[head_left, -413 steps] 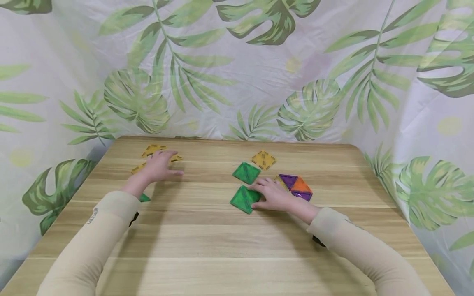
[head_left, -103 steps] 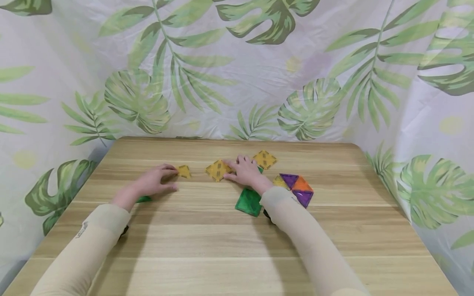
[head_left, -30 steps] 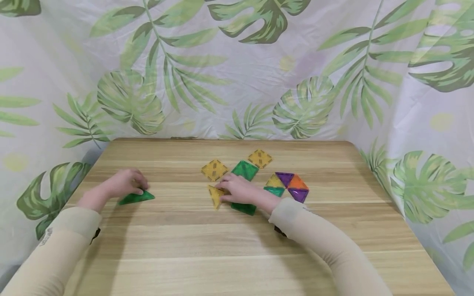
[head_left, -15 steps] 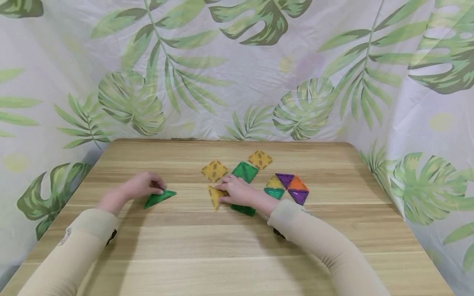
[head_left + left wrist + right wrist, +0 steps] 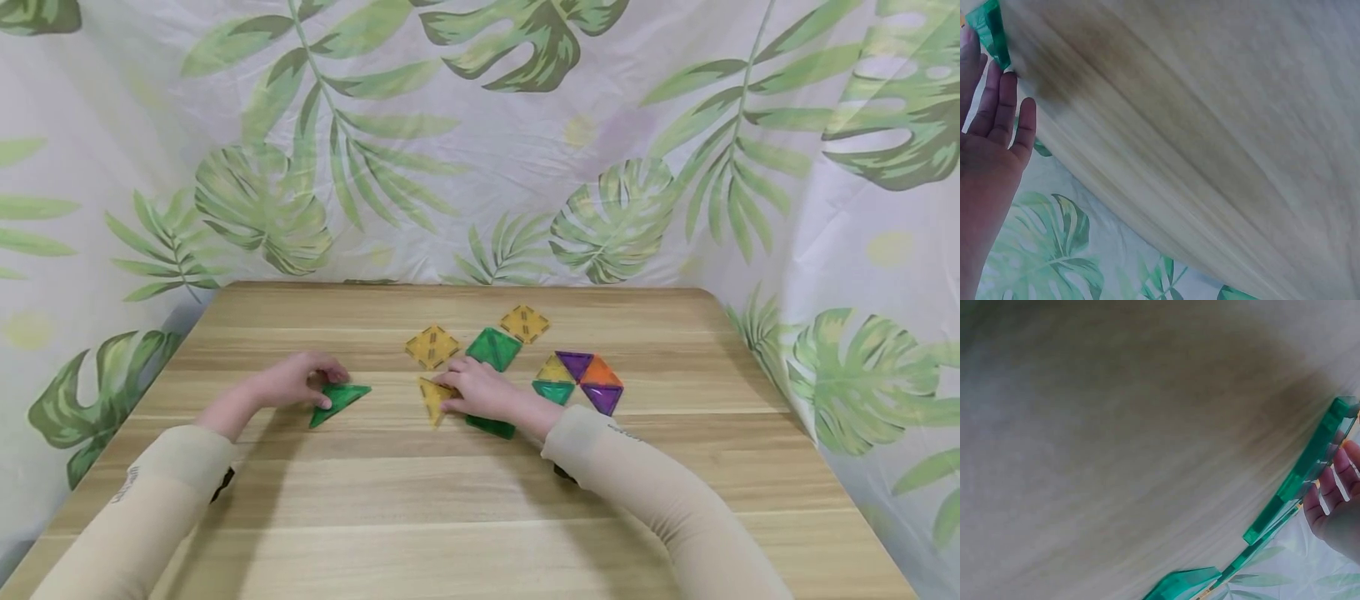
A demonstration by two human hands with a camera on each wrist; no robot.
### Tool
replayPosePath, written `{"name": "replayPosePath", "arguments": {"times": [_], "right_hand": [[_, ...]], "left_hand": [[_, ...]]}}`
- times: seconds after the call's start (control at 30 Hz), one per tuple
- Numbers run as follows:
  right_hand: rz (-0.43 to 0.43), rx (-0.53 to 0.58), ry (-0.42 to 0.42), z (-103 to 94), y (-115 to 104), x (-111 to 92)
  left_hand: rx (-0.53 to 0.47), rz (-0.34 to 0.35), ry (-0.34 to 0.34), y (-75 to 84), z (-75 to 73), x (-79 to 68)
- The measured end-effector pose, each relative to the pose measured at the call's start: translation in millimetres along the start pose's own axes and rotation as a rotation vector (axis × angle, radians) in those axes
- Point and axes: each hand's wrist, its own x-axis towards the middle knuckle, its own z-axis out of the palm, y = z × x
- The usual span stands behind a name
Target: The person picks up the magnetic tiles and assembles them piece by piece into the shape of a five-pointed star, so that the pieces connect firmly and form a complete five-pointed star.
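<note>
Green triangle [image 5: 342, 398] has moved nearer yellow triangle [image 5: 431, 402] (tabletop [image 5: 394, 408] shows between edges).

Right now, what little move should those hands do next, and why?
Maybe slide the green triangle right, toward the yellow triangle: the left hand holds the green one, the right hand touches the yellow one, and a gap lies between the two pieces.

Cream sleeves [image 5: 660, 500] bear small dark lettering [image 5: 126, 485] near wide cuffs [image 5: 197, 450].
</note>
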Motion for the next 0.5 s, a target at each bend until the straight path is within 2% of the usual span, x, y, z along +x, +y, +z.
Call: {"name": "replayPosePath", "arguments": {"times": [0.17,0.33,0.5], "right_hand": [[0.012,0.009,-0.017,-0.6,-0.3,0.6],[0.016,0.005,-0.016,1.0,0.4,0.6],[0.027,0.000,-0.014,1.6,0.8,0.2]], "left_hand": [[0.033,0.006,-0.034,3.9,1.6,-3.0],[0.110,0.006,0.025,11.4,10.6,2.3],[0.130,-0.012,0.086,24.3,22.3,11.2]]}}
